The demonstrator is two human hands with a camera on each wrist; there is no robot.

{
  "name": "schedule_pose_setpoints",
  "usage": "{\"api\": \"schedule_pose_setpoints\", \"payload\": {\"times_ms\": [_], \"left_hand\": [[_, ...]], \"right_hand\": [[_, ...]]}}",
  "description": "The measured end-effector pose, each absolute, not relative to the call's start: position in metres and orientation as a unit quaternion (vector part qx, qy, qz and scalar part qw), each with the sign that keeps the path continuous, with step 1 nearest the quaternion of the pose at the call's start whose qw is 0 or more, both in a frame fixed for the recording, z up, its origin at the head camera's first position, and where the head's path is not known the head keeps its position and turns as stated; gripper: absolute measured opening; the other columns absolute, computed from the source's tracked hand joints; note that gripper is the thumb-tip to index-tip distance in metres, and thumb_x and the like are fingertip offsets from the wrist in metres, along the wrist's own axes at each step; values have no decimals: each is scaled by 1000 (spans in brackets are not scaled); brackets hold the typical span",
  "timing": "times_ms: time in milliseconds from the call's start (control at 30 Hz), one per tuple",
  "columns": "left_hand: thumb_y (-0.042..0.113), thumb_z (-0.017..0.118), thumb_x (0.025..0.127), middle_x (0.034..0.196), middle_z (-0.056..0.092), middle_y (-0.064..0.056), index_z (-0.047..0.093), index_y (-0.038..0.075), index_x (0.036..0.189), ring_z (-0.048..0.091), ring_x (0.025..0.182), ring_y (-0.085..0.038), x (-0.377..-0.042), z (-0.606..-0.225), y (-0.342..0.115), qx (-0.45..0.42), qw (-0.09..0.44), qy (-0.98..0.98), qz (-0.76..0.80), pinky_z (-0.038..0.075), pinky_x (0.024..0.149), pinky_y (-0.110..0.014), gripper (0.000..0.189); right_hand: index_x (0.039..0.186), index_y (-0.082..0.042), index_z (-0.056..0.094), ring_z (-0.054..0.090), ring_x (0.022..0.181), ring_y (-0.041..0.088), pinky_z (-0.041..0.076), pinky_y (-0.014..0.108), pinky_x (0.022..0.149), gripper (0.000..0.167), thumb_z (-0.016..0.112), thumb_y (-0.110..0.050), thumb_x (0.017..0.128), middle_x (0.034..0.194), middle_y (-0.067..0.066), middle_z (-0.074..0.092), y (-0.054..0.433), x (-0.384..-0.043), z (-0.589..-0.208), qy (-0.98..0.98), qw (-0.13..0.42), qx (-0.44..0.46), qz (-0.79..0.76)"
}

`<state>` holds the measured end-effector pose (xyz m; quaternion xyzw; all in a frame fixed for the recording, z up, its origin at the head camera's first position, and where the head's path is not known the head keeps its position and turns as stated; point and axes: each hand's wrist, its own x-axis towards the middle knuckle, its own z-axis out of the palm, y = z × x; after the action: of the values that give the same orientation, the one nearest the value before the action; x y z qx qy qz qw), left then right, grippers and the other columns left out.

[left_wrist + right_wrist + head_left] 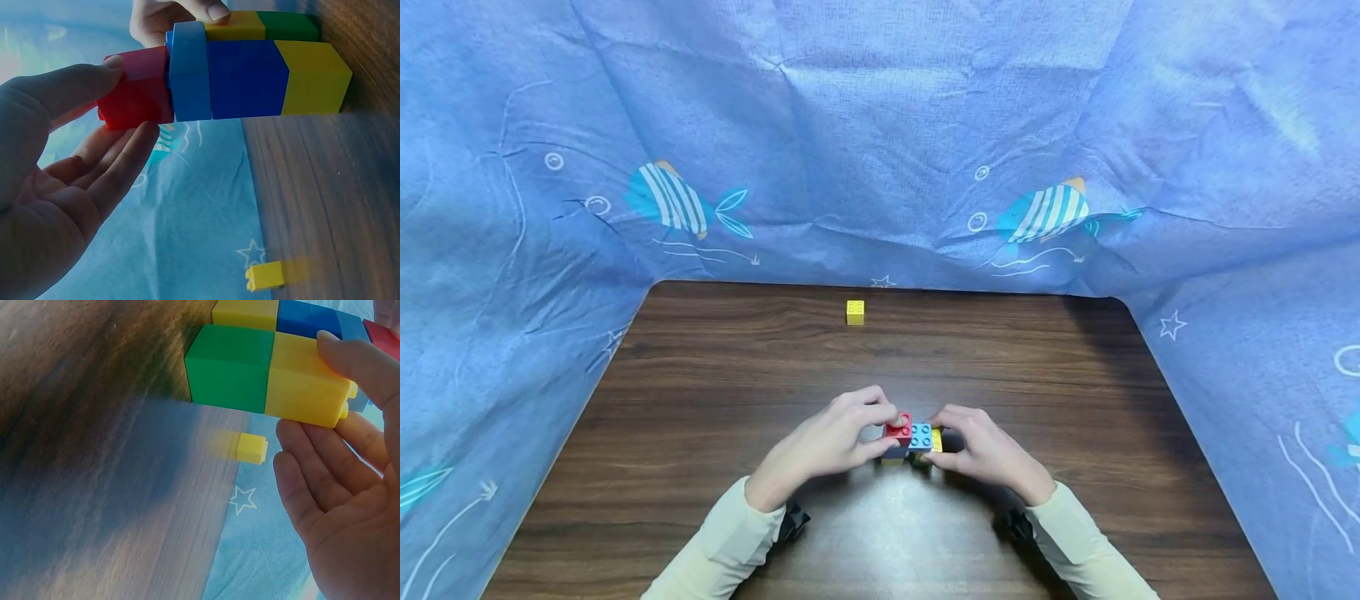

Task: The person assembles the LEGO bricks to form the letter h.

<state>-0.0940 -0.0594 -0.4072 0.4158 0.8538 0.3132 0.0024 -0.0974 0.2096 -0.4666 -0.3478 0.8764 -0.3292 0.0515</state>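
Observation:
My left hand (pixel 831 437) pinches a red building block (pixel 145 94) between thumb and fingers, at the top of a small block structure. Directly beneath the red block lies a flat light-blue block (pixel 921 437), its studs showing to the right. Under that come a dark-blue block (pixel 249 80) and a bottom yellow block (pixel 315 78), standing on the table. Beside this column, a green block (pixel 230 369) carries another yellow block (pixel 306 378). My right hand (pixel 988 454) grips that upper yellow block, thumb on one side and fingers on the other.
A separate yellow block (pixel 855 313) stands near the far edge of the dark wooden table (pixel 737 358). Blue cloth (pixel 880 125) printed with fish hangs behind the table and along both sides.

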Motion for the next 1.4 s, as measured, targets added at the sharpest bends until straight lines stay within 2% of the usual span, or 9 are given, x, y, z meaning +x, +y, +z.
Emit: {"api": "schedule_pose_setpoints", "payload": {"times_ms": [267,433,733,867,1033,1200,1400], "left_hand": [[18,80,89,95,62,1,72,13,99,55,79,-7,-95,-406,-59,420,3,855,305,47,70,-16,13],[17,80,88,95,61,1,70,14,96,57,78,-8,-92,-408,-58,424,-10,854,301,47,68,-15,12],[17,79,89,99,60,1,69,14,97,61,83,-9,-90,-412,-61,419,-5,855,306,51,72,-16,12],[16,79,90,98,60,1,69,13,96,62,82,-12,-91,-414,-62,426,-12,848,315,50,71,-16,12],[17,80,89,98,60,1,70,14,96,60,82,-8,-93,-416,-63,436,-22,842,317,49,71,-15,13],[17,80,89,99,61,1,71,14,98,63,84,-11,-94,-418,-64,435,-13,838,330,50,73,-15,13],[19,78,90,99,59,4,68,17,97,56,82,-3,-95,-417,-64,432,-6,843,320,47,70,-13,13]], "right_hand": [[107,-12,71,66,86,13,59,34,73,26,81,-25,87,100,-3,70,210,-97,-467,877,61,-341,-333],[107,-13,70,64,85,9,59,33,73,25,81,-26,88,101,-5,69,210,-97,-467,876,61,-342,-334],[107,-13,71,63,86,5,59,33,74,25,82,-23,87,99,-5,69,209,-97,-469,874,48,-350,-333],[107,-13,71,63,87,5,59,34,74,26,82,-24,87,99,-6,69,209,-97,-469,875,43,-351,-331],[107,-13,71,63,86,6,58,33,74,25,82,-23,87,98,-6,69,209,-97,-469,873,38,-355,-331],[107,-13,71,64,85,7,58,33,73,25,82,-24,87,98,-6,69,208,-97,-469,875,40,-354,-327],[107,-13,71,63,86,4,58,32,73,26,82,-24,87,98,-6,69,208,-97,-468,878,38,-352,-322]]}}
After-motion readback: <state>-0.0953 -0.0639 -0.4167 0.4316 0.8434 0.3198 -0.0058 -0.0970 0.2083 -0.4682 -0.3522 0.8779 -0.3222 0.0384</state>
